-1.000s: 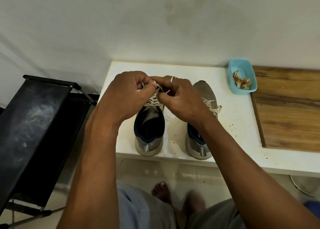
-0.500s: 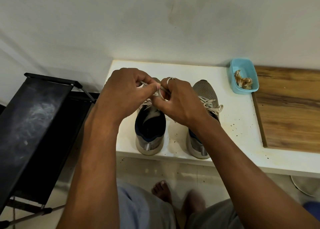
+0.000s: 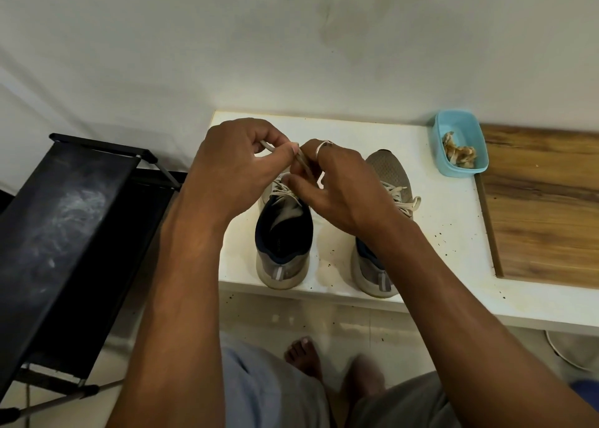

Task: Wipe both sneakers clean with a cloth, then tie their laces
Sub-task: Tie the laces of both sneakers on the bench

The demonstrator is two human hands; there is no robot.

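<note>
Both hands hold the lace [image 3: 303,165] above the left sneaker [image 3: 283,229] on the worktop [image 3: 450,229] — left hand [image 3: 233,168] grip pinching one end, right hand [image 3: 337,184] the other — so pull evenly, keeping the loops equal.

2 grey sneakers, navy-lined, side by side on my white counter, heels toward me. Left sneaker [image 3: 283,242]: its pale laces [image 3: 303,165] lifted and pinched in my fingers above the tongue, not yet knotted. Right sneaker [image 3: 385,174]: laces [image 3: 402,200] loose, spilling over its outer side.
</note>
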